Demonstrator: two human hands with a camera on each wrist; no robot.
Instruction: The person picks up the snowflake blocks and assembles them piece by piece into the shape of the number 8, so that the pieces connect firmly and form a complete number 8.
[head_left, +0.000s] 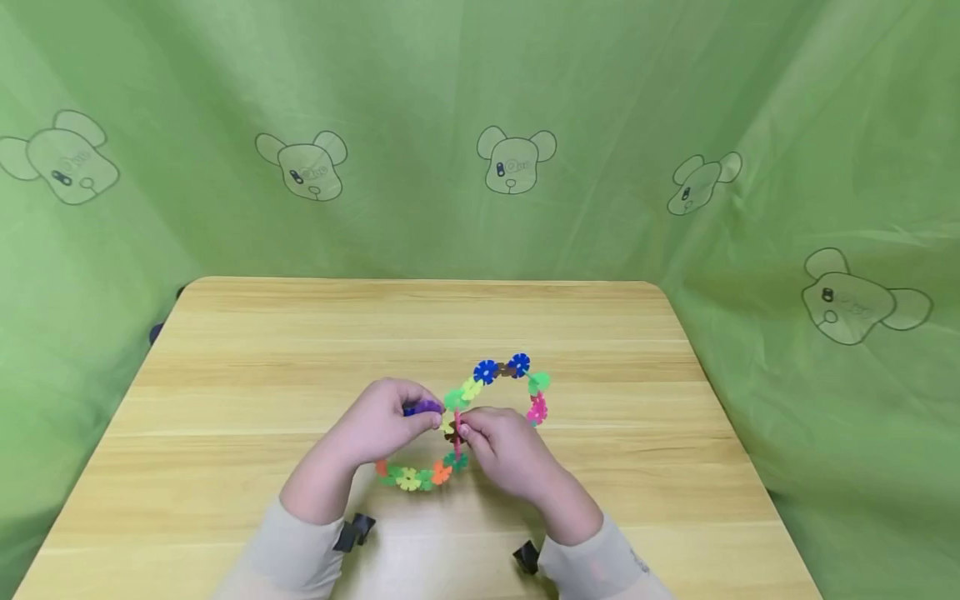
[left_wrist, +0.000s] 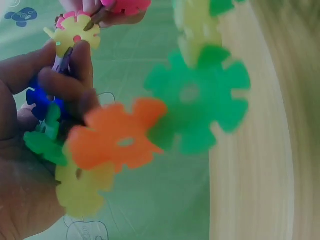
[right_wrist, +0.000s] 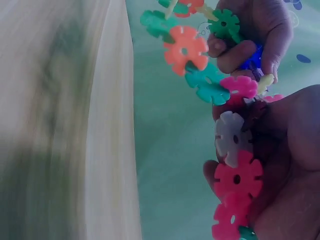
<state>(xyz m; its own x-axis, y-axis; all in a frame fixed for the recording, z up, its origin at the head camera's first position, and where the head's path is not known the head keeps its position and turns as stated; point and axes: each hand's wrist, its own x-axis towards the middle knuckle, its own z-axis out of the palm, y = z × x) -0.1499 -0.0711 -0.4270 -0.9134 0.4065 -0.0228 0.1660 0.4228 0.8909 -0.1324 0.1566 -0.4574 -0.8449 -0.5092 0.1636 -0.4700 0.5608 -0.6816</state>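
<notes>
Both hands hold a chain of flower-shaped interlocking plastic discs over the wooden table, bent into two loops side by side. My left hand pinches a purple disc of the left loop between thumb and fingers. In the left wrist view a yellow disc stands at those fingertips, while an orange disc and a green disc hang below the palm. My right hand pinches the chain where the loops meet, by a brown disc. Along its palm run a whitish disc and a pink disc.
The wooden table lies under both hands. Green cloth printed with mouse heads hangs behind it and at the sides. Small black pieces show by the left sleeve, and another black piece by the right sleeve.
</notes>
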